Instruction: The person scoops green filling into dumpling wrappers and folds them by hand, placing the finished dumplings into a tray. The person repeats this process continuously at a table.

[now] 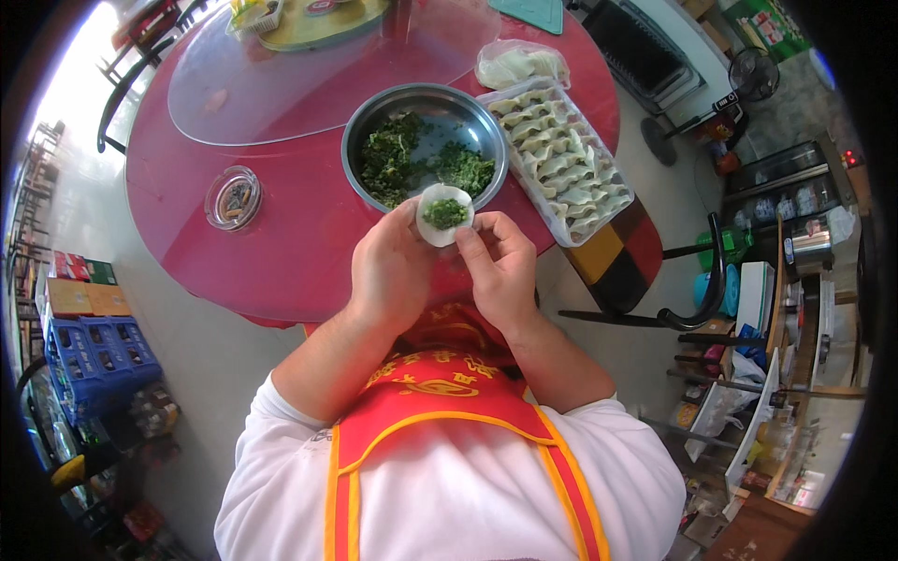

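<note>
A round dumpling wrapper [429, 231] lies spread out between my hands, with chopped green filling [446, 214] heaped on its middle. My left hand [390, 270] supports it from the left side and beneath. At its right edge, the thumb and fingers of my right hand [499, 263] pinch the dough. Just beyond stands a steel bowl [438, 89] holding two mounds of green filling, its near rim partly hidden by the wrapper and hands. To the bowl's right, a clear plastic tray [577, 240] is lined with rows of folded dumplings [563, 163].
A plastic bag of pale wrappers [523, 64] sits behind the tray, which overhangs the red round table [295, 273]. Left on the table is a glass ashtray [233, 199] with cigarette butts. A glass turntable [280, 98] covers the far side. A chair [617, 259] stands at right.
</note>
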`<state>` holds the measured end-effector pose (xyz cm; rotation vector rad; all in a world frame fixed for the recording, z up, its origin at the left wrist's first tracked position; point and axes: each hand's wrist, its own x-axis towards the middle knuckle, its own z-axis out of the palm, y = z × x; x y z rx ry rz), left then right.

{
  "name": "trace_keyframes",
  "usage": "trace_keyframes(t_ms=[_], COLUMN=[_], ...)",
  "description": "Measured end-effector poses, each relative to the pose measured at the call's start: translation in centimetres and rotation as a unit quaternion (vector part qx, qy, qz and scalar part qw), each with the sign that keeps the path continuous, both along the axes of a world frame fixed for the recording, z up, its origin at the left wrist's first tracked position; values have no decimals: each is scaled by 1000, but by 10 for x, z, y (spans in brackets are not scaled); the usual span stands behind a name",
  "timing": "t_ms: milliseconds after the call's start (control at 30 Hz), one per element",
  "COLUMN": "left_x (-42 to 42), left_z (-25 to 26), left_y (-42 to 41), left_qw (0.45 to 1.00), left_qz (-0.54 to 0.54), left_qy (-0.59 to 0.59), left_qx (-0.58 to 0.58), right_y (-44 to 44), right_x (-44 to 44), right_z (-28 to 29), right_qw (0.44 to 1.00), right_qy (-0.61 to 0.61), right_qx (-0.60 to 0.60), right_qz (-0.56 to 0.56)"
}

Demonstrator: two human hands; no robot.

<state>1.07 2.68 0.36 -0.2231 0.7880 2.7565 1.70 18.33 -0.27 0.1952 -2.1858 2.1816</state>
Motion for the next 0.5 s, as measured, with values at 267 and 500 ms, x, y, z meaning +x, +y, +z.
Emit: trace_keyframes(t_ms=[267,500], left_x=[-9,-11], left_z=[8,-2], left_y=[0,-7], left_qw=[993,978], left_qz=[8,24], left_qy=[-69,-41], left_qx=[-95,-201], right_y=[-2,3], right_x=[7,25], right_z=[-1,-5], right_qw=[999,1000], right_qy=[-33,8], right_qx=[-13,-7], right_qz=[-24,-16])
